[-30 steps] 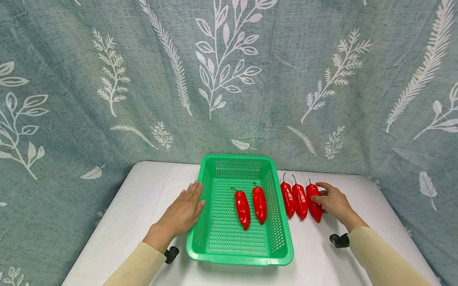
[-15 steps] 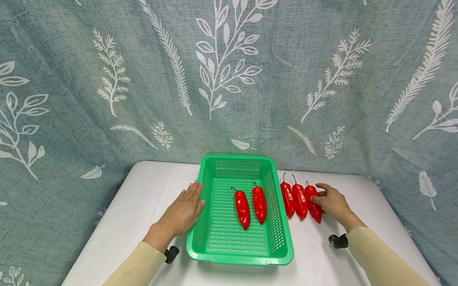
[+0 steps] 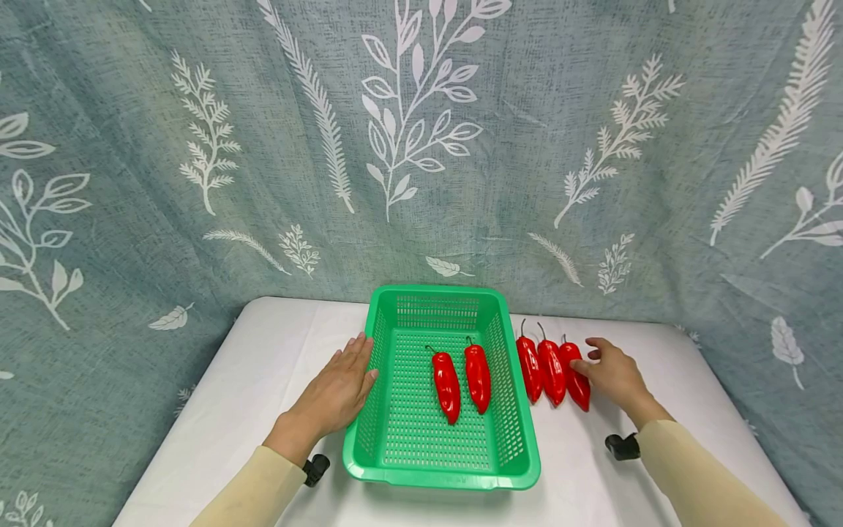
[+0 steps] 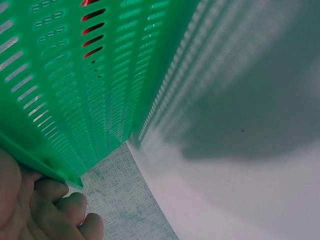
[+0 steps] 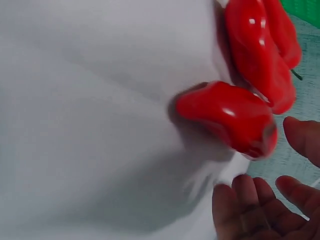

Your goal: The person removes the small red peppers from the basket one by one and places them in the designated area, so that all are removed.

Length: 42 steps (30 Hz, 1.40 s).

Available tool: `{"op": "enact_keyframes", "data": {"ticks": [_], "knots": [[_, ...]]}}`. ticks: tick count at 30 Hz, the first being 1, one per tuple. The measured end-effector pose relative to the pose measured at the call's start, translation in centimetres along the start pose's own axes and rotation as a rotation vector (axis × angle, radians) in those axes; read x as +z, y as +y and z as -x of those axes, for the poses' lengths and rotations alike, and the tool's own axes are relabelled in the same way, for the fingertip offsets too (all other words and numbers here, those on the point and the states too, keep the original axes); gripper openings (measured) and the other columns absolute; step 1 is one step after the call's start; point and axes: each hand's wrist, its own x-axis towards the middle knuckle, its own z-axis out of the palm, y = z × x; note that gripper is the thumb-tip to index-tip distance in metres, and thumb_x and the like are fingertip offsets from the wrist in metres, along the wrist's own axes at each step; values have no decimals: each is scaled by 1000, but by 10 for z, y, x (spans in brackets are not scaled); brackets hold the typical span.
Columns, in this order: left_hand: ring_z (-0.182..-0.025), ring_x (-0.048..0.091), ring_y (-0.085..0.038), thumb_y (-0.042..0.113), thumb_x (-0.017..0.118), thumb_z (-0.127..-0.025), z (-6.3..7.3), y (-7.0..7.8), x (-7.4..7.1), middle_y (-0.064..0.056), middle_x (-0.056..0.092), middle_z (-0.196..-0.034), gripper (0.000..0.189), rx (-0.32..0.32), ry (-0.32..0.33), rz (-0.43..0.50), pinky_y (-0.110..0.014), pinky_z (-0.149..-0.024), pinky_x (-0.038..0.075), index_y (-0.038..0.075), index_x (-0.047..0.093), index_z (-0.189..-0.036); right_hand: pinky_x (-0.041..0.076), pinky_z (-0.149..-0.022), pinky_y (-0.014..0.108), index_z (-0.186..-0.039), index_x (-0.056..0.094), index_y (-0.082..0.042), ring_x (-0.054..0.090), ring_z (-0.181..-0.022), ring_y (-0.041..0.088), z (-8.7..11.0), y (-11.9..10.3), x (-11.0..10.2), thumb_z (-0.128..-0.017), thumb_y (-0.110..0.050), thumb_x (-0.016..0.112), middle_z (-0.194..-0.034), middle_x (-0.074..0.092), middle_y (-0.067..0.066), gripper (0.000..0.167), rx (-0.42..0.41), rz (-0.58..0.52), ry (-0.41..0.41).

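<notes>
A green plastic basket (image 3: 441,479) with slotted walls stands on the table, and two red peppers, the left one (image 3: 446,388) and the right one (image 3: 478,378), lie inside it. My left hand (image 3: 336,388) rests on the basket's left rim with straight fingers. Outside the right wall lie three red peppers in a row: the nearest to the wall (image 3: 529,369), the middle one (image 3: 552,373) and the outer one (image 3: 575,377). Beside the outer pepper is my right hand (image 3: 615,373); in the right wrist view its fingers are spread and stand apart from that pepper (image 5: 227,117).
A white-covered table (image 3: 290,344) carries everything. Behind and around it hangs a grey-green curtain (image 3: 421,241) with white leaf prints. A dark wrist camera (image 3: 622,446) sits under the right sleeve, another dark camera (image 3: 316,468) by the left.
The outer pepper has shifted left against the middle one, and my right hand has loosened from it, a gap showing at the fingers. My left hand and the basket have stayed put.
</notes>
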Motion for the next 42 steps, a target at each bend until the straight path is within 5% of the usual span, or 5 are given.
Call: {"op": "enact_keyframes", "data": {"ticks": [14,26,34,42], "knots": [[-160,24,-41,33,41,-116,2,3,-4,-26,25,-171,64,9,9,-57,-55,-131,24,-7,25,-164,63,-88,58,-154,42,7,62,-123,50,22,-46,-21,-102,-33,67,-143,56,35,70,-128,14,61],[-159,28,-42,32,42,-115,1,3,-5,-28,30,-169,63,26,30,-137,-55,-130,27,-9,30,-162,61,-95,55,-159,43,-2,66,-125,42,50,-144,-33,-104,-29,66,-146,59,27,65,-312,-107,19],[-159,29,-42,30,44,-115,2,4,-7,-28,31,-168,62,23,33,-145,-55,-130,27,-10,31,-161,63,-83,43,-158,44,-6,72,-109,39,45,-195,-6,-102,-19,66,-146,57,28,62,-376,-118,-152],[-159,27,-42,30,43,-115,0,4,-6,-28,29,-169,63,17,13,-118,-55,-131,26,-9,29,-162,55,-64,28,-156,47,-5,63,-72,20,32,-210,42,-91,-6,74,-144,57,29,70,-314,-143,-309]]}}
